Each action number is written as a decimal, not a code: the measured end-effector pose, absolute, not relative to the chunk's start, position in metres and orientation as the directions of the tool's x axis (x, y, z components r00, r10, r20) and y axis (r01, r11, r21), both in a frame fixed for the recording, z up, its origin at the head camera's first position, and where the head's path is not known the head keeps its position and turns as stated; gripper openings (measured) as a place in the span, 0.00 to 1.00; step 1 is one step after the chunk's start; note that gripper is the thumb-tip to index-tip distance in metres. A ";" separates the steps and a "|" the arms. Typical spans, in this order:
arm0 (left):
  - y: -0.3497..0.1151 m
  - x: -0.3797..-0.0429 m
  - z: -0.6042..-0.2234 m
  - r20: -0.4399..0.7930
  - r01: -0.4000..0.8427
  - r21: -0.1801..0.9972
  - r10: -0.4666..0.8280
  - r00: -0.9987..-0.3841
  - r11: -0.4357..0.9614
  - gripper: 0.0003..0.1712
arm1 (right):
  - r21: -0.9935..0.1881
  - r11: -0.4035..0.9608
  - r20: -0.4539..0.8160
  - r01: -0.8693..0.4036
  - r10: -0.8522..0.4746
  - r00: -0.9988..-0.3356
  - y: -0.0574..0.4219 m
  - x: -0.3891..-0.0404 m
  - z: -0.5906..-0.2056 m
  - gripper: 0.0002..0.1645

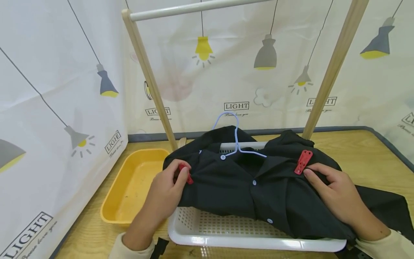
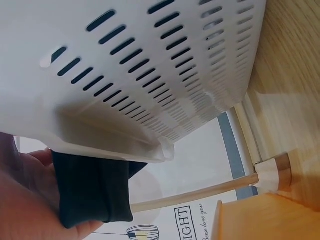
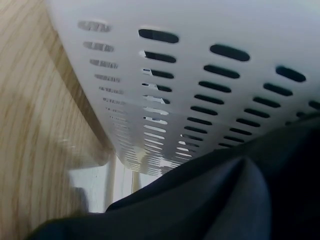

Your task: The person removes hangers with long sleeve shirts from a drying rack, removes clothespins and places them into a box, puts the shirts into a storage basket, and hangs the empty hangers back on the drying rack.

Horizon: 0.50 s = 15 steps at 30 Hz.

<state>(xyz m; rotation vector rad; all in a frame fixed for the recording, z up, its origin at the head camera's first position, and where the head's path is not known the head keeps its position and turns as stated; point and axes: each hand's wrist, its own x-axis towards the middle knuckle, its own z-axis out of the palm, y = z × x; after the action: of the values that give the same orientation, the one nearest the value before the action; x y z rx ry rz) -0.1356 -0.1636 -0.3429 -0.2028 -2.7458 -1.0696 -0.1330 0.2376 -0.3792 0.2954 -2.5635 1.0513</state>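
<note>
A black button-up shirt [image 1: 220, 187] with pale buttons lies draped over a white perforated basket [image 1: 258, 243], a light-blue hanger [image 1: 237, 138] standing out of its collar. My left hand [image 1: 168, 185] pinches a red clip [image 1: 189, 178] at the shirt's left shoulder. At the other shoulder, a second red clip [image 1: 303, 162] sits on the cloth. My right hand [image 1: 337, 192] pinches the shirt right beside that clip's lower end, thumb and index fingertips at its edge. In the left wrist view, dark cloth [image 2: 95, 187] hangs beside my hand; in the right wrist view, dark cloth hides my fingers.
A yellow tray [image 1: 111, 198] sits on the wooden table [image 1: 362, 151] left of the basket. Behind stands a wooden rack [image 1: 152, 86] with a white crossbar [image 1: 194, 9]. Walls printed with lamps enclose the back and left. A dark sleeve [image 1: 385, 205] spreads over the table at right.
</note>
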 end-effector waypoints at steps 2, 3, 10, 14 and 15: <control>-0.163 -0.135 -0.342 0.228 0.197 0.650 0.059 -0.972 0.734 0.15 | -0.634 0.704 0.399 -0.320 -0.056 -0.915 0.238 -0.133 -0.379 0.08; -0.163 -0.135 -0.342 0.230 0.199 0.646 0.060 -0.971 0.737 0.16 | -0.633 0.706 0.399 -0.318 -0.055 -0.915 0.238 -0.133 -0.379 0.08; -0.163 -0.135 -0.344 0.245 0.209 0.640 0.062 -0.968 0.740 0.18 | -0.642 0.700 0.392 -0.314 -0.053 -0.919 0.238 -0.133 -0.380 0.08; -0.163 -0.135 -0.344 0.270 0.222 0.631 0.057 -0.961 0.743 0.17 | -0.641 0.699 0.398 -0.317 -0.050 -0.916 0.239 -0.133 -0.380 0.08; -0.163 -0.135 -0.344 0.272 0.223 0.631 0.057 -0.961 0.744 0.17 | -0.642 0.698 0.397 -0.316 -0.051 -0.917 0.239 -0.133 -0.380 0.08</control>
<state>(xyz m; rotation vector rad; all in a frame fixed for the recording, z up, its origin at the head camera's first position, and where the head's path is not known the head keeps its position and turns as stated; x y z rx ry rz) -0.1353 -0.1627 -0.3440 -0.2208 -2.7092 -1.0239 -0.1330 0.2386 -0.3800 0.2872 -2.5591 1.0614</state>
